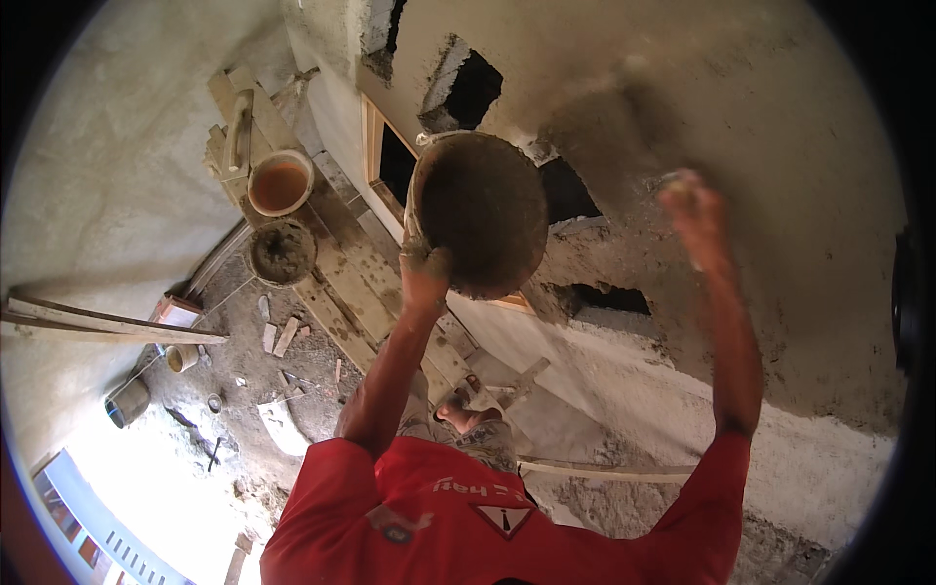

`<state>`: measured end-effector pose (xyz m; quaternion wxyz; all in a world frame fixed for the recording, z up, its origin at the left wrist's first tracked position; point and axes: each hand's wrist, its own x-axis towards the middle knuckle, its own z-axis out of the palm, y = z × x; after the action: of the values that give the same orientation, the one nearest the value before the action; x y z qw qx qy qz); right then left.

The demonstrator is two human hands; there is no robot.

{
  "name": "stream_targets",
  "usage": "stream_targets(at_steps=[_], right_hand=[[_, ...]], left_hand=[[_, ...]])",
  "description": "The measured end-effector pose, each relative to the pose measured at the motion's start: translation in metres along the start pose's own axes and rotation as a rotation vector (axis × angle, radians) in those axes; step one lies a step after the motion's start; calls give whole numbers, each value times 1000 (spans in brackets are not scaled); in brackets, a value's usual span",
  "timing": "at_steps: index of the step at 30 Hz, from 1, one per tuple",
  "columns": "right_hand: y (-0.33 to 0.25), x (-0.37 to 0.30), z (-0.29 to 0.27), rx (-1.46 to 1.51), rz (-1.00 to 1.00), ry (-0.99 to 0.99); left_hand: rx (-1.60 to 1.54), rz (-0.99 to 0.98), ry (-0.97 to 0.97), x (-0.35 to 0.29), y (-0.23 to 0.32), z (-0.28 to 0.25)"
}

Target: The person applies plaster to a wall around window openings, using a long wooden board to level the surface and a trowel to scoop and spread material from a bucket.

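My left hand (425,273) is closed on the lower left rim of a round, mortar-smeared bucket (487,210). It is tilted so its dark inside faces me, close to the wall. My right hand (694,210) is at the plastered wall (780,244) on the right, fingers closed and smeared by motion. Something small and pale shows at its fingertips, but I cannot make out what it is. Damp, darker plaster (624,127) spreads between the bucket and this hand. Rough-edged openings (568,190) break the wall beside the bucket and below it.
Under my feet runs a plank platform (356,278). On it stand a basin (310,185) of reddish-brown liquid and a bucket (253,268) with mortar; a long wooden tool (237,132) lies beyond. Below are broken bricks (286,336) and a dark pail (127,402). Wooden poles (107,331) jut from the left.
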<state>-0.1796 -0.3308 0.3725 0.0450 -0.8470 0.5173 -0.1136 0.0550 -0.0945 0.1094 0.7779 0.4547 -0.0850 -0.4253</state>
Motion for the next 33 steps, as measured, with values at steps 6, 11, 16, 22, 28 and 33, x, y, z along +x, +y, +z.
stream_targets(at_steps=[6,11,16,22,28,33], right_hand=[[-75,-32,-79,127,235,-181],[-58,-75,-3,-26,-382,-442],[-76,-73,40,-501,-547,-339],[-47,-90,72,-112,-380,-596],[-41,-126,91,242,-297,-635],[-39,-130,77,383,-254,-496]], left_hand=[[-55,-28,44,-13,3,-4],[178,31,-93,-33,24,28],[428,30,-171,-52,56,51],[550,97,-210,-59,55,65],[340,36,-171,-71,70,78],[240,126,-115,-70,62,65]])
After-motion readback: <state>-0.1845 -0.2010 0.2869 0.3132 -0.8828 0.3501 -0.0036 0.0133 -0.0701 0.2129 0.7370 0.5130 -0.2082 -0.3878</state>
